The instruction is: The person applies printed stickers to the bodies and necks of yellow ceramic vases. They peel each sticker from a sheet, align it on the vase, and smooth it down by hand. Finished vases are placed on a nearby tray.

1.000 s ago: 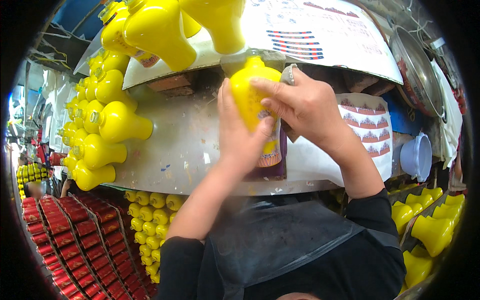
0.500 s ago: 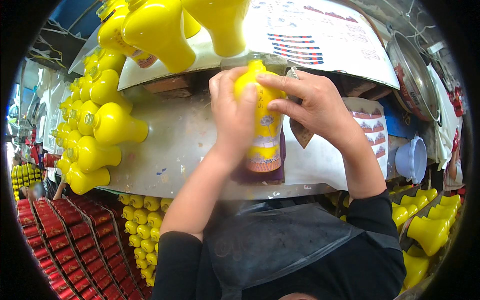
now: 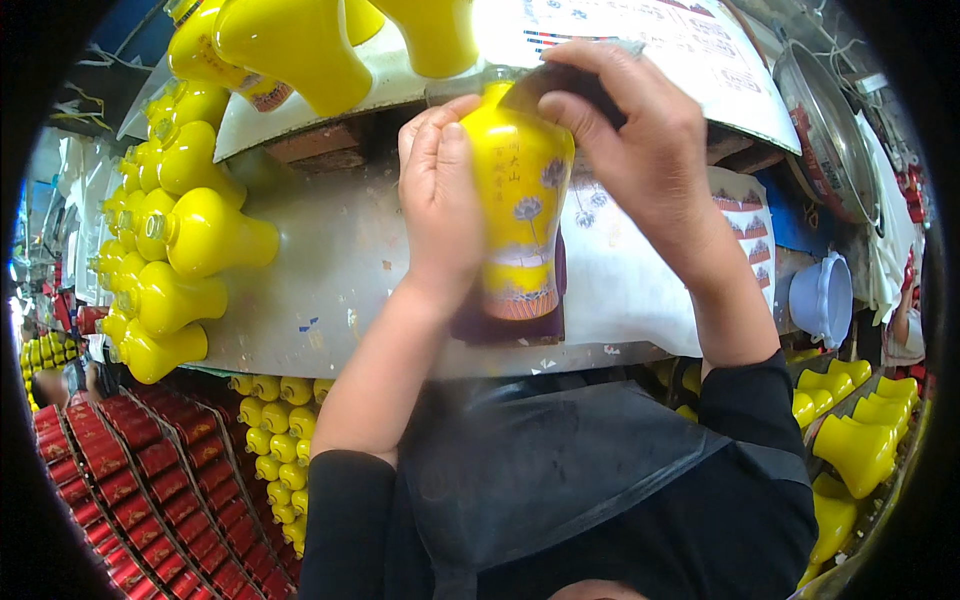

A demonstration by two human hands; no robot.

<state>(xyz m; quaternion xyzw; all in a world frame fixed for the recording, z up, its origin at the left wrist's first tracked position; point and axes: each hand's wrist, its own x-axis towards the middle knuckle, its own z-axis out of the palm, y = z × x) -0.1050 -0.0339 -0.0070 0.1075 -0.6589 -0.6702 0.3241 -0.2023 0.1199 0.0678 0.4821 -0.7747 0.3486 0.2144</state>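
Note:
A yellow bottle (image 3: 515, 235) with flower decals, lettering and a patterned band at its base lies in front of me, its neck pointing away. Beneath its lower end is a dark purple pad (image 3: 465, 325). My left hand (image 3: 437, 190) is curled around the bottle's left side near the shoulder. In my right hand (image 3: 655, 150), a dark, flat scraper-like piece (image 3: 580, 92) is pinched between thumb and fingers, its edge at the bottle's shoulder. The fingers partly cover this piece, so its full shape is hidden.
Several yellow bottles (image 3: 215, 232) lie stacked at the left; others (image 3: 300, 50) stand on a white board (image 3: 400, 95) holding decal sheets. A decal sheet (image 3: 742, 215) and a pale blue bucket (image 3: 820, 300) are at right. Red boxes (image 3: 150, 480) and more bottles (image 3: 855, 450) sit below.
My right hand has turned and brought the dark flat piece from hanging under the palm up against the bottle's shoulder. My left hand stays on the bottle. The view has shifted slightly.

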